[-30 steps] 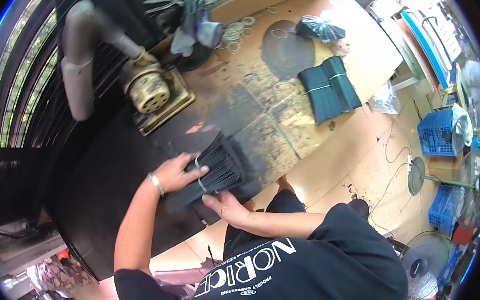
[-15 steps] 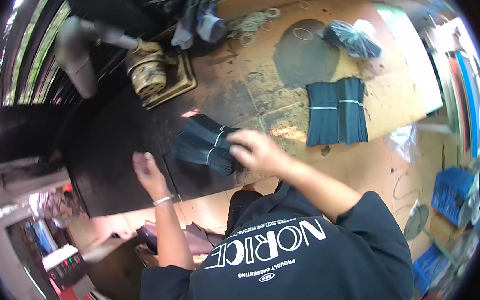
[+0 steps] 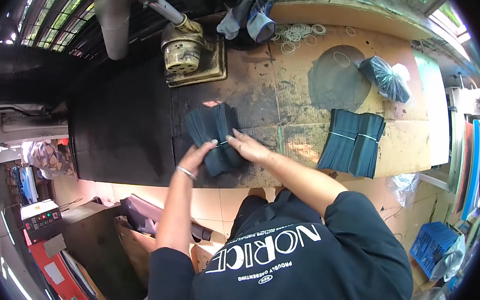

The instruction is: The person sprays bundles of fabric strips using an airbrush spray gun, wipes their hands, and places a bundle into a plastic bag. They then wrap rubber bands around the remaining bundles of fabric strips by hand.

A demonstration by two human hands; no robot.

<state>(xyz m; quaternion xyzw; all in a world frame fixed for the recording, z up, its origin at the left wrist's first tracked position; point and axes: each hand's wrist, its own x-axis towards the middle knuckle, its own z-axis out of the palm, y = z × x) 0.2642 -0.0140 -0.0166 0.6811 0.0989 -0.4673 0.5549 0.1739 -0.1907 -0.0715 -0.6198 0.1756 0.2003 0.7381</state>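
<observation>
A bundle of dark strips (image 3: 214,124) with a pale band round its middle lies on the table, its ends fanned out. My left hand (image 3: 194,155) grips its left side near the band, the thumb pressed on the strips. On the right side my right hand (image 3: 246,147) is closed against the same bundle at the band. Farther right on the table rests a second, wider stack of dark strips (image 3: 353,143), held by pale bands and touched by neither hand.
Pale rubber bands (image 3: 300,35) lie at the back beside grey gloves (image 3: 260,24). A beige motor-like device (image 3: 182,55) stands back left. A plastic-wrapped bundle (image 3: 389,78) sits back right. A blue basket (image 3: 434,247) is on the floor.
My left hand, open and apart from the bundle half a second ago, has come back onto it. The bundle has turned, and my right hand holds its other side. The view has shifted.
</observation>
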